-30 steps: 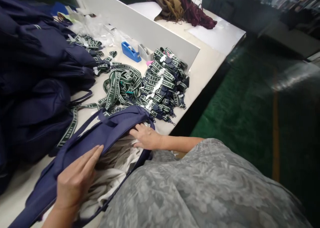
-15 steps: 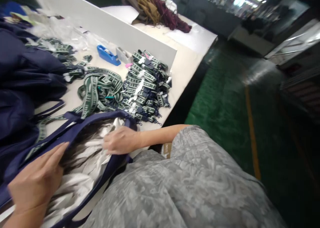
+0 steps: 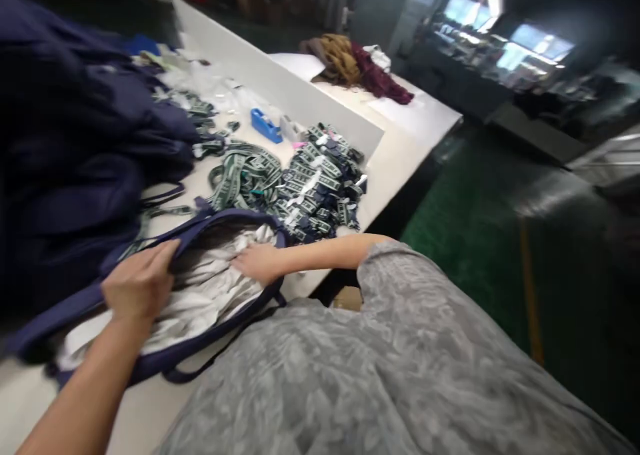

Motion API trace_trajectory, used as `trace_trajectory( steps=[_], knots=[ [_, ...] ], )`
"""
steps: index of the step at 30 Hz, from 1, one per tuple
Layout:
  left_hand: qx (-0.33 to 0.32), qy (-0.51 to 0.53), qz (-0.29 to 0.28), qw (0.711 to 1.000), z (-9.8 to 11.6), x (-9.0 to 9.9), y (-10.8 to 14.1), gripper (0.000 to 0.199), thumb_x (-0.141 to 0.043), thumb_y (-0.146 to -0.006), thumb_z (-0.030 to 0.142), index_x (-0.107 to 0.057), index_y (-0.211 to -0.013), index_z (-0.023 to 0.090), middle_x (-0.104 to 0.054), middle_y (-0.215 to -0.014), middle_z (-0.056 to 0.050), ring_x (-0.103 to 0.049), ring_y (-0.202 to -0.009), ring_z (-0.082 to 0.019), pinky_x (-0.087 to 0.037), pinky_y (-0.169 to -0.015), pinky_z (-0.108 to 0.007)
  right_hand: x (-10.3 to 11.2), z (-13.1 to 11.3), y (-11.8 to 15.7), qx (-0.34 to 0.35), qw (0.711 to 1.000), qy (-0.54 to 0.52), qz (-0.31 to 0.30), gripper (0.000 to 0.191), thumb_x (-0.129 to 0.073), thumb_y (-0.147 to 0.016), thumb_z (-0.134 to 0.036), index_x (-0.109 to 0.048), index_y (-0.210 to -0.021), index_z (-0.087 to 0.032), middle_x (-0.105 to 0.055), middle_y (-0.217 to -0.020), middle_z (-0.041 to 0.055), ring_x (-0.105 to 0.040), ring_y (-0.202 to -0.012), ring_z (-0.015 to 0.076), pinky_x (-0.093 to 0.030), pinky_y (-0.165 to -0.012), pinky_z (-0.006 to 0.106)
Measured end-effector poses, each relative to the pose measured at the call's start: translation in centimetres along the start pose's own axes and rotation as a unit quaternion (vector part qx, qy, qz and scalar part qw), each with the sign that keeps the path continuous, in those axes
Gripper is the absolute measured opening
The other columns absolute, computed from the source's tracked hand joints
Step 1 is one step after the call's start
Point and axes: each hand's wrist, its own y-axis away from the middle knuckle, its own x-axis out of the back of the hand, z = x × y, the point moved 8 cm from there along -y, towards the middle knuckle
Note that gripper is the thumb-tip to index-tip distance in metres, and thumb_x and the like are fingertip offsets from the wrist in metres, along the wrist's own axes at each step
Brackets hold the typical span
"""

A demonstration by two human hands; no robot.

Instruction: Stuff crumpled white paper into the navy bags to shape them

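Observation:
A navy bag (image 3: 210,338) lies open on the table in front of me, its mouth filled with crumpled white paper (image 3: 200,302). My left hand (image 3: 140,282) is closed on the far rim of the bag, fingers curled over the fabric. Inside the mouth, towards the bag's right end, my right hand (image 3: 257,262) lies on the paper with its fingers stretched out; their tips are slightly blurred. A thin dark strap (image 3: 183,375) hangs along the near side of the bag.
Beyond the bag lie a coil of green lettered webbing (image 3: 245,175) and a pile of lettered straps with clips (image 3: 320,182). A blue tape dispenser (image 3: 266,126) stands behind them, before a white divider (image 3: 280,75). Navy bags (image 3: 90,148) are heaped at left.
The view has shifted, so the table sits further right and lower. My left hand has moved from over the paper to the bag's rim. My right hand has flattened onto the paper.

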Motion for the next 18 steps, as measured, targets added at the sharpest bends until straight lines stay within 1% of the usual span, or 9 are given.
trace_trajectory(
  steps=[1,2,3,5,8,10,12,15,18],
  knots=[
    [-0.006,-0.07,0.003,0.997,-0.3,0.4,1.0,0.037,-0.048,-0.085,0.008,-0.07,-0.114,0.015,-0.075,-0.109,-0.01,-0.069,-0.094,-0.023,-0.053,-0.078,-0.033,-0.2,0.0,-0.5,-0.015,0.999,-0.001,0.032,0.03,-0.049,-0.095,-0.015,-0.056,-0.121,-0.003,-0.067,-0.117,0.02,-0.062,-0.112,0.0276,-0.046,-0.097,0.042],
    [-0.018,-0.107,-0.011,0.994,-0.4,0.3,1.6,0.04,-0.047,-0.084,0.006,-0.071,-0.115,0.014,-0.075,-0.11,-0.009,-0.07,-0.095,-0.023,-0.053,-0.078,-0.032,-0.3,-0.1,-1.0,-0.028,0.997,0.003,0.066,0.027,-0.045,-0.095,-0.013,-0.057,-0.118,-0.002,-0.067,-0.113,0.0206,-0.061,-0.109,0.0288,-0.046,-0.095,0.044],
    [-0.024,-0.115,-0.043,0.992,-0.5,-0.3,2.0,0.043,-0.046,-0.085,0.005,-0.069,-0.12,0.014,-0.073,-0.115,-0.009,-0.069,-0.102,-0.023,-0.053,-0.084,-0.032,-0.4,-0.3,-1.5,-0.042,0.995,0.006,0.092,0.027,-0.043,-0.095,-0.011,-0.058,-0.114,-0.001,-0.067,-0.109,0.0214,-0.061,-0.108,0.0299,-0.046,-0.093,0.044],
    [-0.012,-0.105,-0.037,0.994,-0.8,-0.7,2.1,0.044,-0.043,-0.085,0.003,-0.071,-0.117,0.014,-0.074,-0.113,-0.011,-0.069,-0.103,-0.023,-0.053,-0.089,-0.034,-0.7,-0.6,-2.1,-0.062,0.991,0.002,0.117,0.026,-0.042,-0.094,-0.009,-0.061,-0.11,0.0,-0.067,-0.106,0.0228,-0.059,-0.107,0.0314,-0.046,-0.091,0.043],
    [-0.002,-0.066,-0.034,0.997,-1.1,-1.0,2.2,0.045,-0.04,-0.087,0.004,-0.071,-0.119,0.014,-0.073,-0.115,-0.013,-0.068,-0.108,-0.023,-0.052,-0.097,-0.039,-0.7,-0.5,-2.0,-0.077,0.992,-0.044,0.093,0.022,-0.05,-0.09,-0.013,-0.067,-0.102,-0.004,-0.069,-0.102,0.0209,-0.06,-0.105,0.0307,-0.047,-0.087,0.038],
    [-0.008,-0.049,-0.043,0.998,-1.1,-0.9,2.7,0.045,-0.04,-0.089,0.006,-0.069,-0.121,0.015,-0.072,-0.118,-0.013,-0.066,-0.111,-0.023,-0.05,-0.101,-0.041,0.0,0.3,-1.3,-0.087,0.99,-0.094,0.067,0.02,-0.061,-0.081,-0.014,-0.071,-0.097,-0.01,-0.072,-0.098,0.0164,-0.063,-0.099,0.0291,-0.047,-0.081,0.034],
    [-0.022,-0.037,-0.058,0.997,-1.0,-0.4,3.4,0.044,-0.039,-0.091,0.008,-0.068,-0.124,0.016,-0.071,-0.12,-0.013,-0.065,-0.113,-0.022,-0.049,-0.103,-0.042,1.0,0.8,-0.3,-0.069,0.984,-0.157,0.049,0.023,-0.064,-0.072,-0.01,-0.073,-0.093,-0.015,-0.074,-0.092,0.0105,-0.066,-0.09,0.0257,-0.046,-0.074,0.029],
    [-0.05,-0.017,-0.096,0.994,0.0,0.2,4.3,0.041,-0.039,-0.096,0.012,-0.066,-0.126,0.016,-0.07,-0.122,-0.012,-0.064,-0.113,-0.021,-0.049,-0.103,-0.039,1.6,0.5,1.4,-0.021,0.974,-0.227,0.016,0.025,-0.061,-0.067,-0.003,-0.073,-0.083,-0.017,-0.073,-0.081,0.0058,-0.066,-0.078,0.0209,-0.042,-0.066,0.025],
    [-0.047,-0.022,-0.145,0.988,1.1,0.3,4.7,0.04,-0.041,-0.095,0.011,-0.063,-0.129,0.014,-0.068,-0.127,-0.013,-0.064,-0.112,-0.021,-0.05,-0.099,-0.037,1.6,0.3,2.7,-0.014,0.976,-0.216,-0.021,0.022,-0.06,-0.066,-0.002,-0.072,-0.078,-0.016,-0.072,-0.078,0.0082,-0.066,-0.075,0.0212,-0.042,-0.064,0.026]
  ],
)
